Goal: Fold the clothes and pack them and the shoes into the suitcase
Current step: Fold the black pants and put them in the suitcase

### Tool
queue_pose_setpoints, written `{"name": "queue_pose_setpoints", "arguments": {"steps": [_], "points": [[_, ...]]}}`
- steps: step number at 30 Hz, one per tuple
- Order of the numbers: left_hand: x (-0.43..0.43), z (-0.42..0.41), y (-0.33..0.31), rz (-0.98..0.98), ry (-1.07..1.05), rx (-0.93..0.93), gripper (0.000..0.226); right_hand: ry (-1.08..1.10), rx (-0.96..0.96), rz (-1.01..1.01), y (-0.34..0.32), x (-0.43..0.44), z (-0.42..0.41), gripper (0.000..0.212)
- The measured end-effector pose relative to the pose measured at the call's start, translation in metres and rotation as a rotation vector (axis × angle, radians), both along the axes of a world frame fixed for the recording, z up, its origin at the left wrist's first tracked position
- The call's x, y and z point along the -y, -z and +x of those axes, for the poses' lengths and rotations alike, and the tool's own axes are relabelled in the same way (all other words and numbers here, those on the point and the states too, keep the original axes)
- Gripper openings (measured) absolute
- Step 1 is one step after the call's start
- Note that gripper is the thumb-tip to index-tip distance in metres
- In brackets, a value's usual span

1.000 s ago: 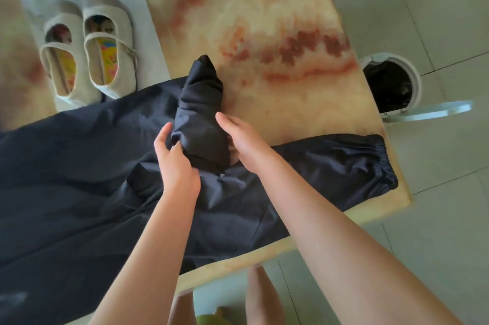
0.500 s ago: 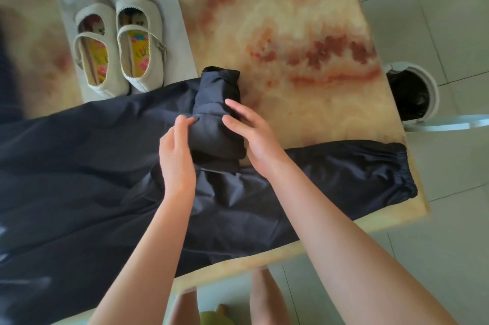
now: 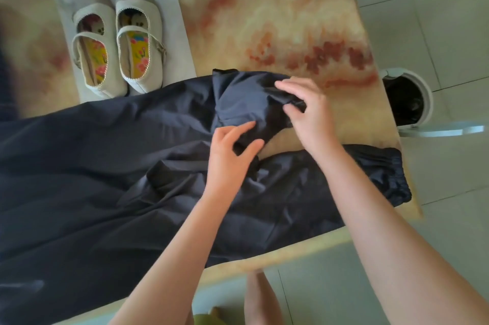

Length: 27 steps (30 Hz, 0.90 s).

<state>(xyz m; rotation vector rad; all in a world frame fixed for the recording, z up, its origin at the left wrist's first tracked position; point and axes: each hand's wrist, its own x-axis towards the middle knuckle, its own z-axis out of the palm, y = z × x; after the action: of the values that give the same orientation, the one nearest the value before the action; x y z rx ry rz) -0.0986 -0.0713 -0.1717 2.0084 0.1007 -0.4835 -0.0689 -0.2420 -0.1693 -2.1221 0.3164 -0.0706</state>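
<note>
On the black trousers, the bunched leg, held upright between both hands a second ago, now lies lower and spread rightward. The right hand has moved right, pinching its edge; the left hand pinches its near end.

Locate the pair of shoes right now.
Head view, upper left: the pair of shoes stands side by side on a pale sheet on the table, just beyond the black trousers.
</note>
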Motion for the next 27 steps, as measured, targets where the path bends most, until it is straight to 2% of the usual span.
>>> {"name": "queue_pose_setpoints", "arguments": {"steps": [2, 3, 5, 6, 8, 10, 12, 16, 18, 21, 23, 27], "points": [[0.024, -0.006, 0.006, 0.033, 0.123, 0.009, 0.035, -0.046, 0.077, -0.246, 0.003, 0.037, 0.001, 0.054], [0.035, -0.008, 0.009, 0.089, 0.186, 0.025, 0.036, -0.057, 0.033, -0.341, 0.007, 0.053, -0.001, 0.057], [0.048, -0.007, 0.015, 0.245, 0.301, 0.103, 0.041, -0.046, -0.224, -0.414, 0.021, 0.079, -0.009, 0.058], [0.051, -0.005, 0.018, 0.325, 0.351, 0.127, 0.045, 0.001, -0.345, -0.369, 0.031, 0.090, -0.013, 0.056], [0.053, 0.003, 0.023, 0.462, 0.435, 0.109, 0.055, 0.176, -0.450, -0.175, 0.041, 0.102, -0.018, 0.048], [0.053, 0.011, 0.028, 0.524, 0.483, 0.067, 0.060, 0.345, -0.418, 0.023, 0.044, 0.106, -0.018, 0.045], [0.053, 0.016, 0.035, 0.539, 0.537, 0.054, 0.060, 0.478, -0.425, 0.102, 0.051, 0.111, -0.015, 0.053], [0.058, 0.019, 0.047, 0.503, 0.614, -0.060, 0.059, 0.562, -0.532, 0.057, 0.067, 0.117, -0.011, 0.067], [0.064, 0.020, 0.051, 0.510, 0.644, -0.071, 0.057, 0.530, -0.507, 0.109, 0.070, 0.122, -0.011, 0.056], [0.072, 0.023, 0.051, 0.469, 0.621, -0.005, 0.054, 0.504, -0.351, -0.078, 0.063, 0.142, -0.010, 0.025], [0.080, 0.026, 0.050, 0.443, 0.629, 0.038, 0.055, 0.542, -0.283, -0.182, 0.058, 0.165, -0.008, 0.022], [0.088, 0.033, 0.059, 0.698, 0.745, 0.052, 0.065, 0.512, -0.362, -0.218, 0.059, 0.186, -0.012, 0.040]]}}
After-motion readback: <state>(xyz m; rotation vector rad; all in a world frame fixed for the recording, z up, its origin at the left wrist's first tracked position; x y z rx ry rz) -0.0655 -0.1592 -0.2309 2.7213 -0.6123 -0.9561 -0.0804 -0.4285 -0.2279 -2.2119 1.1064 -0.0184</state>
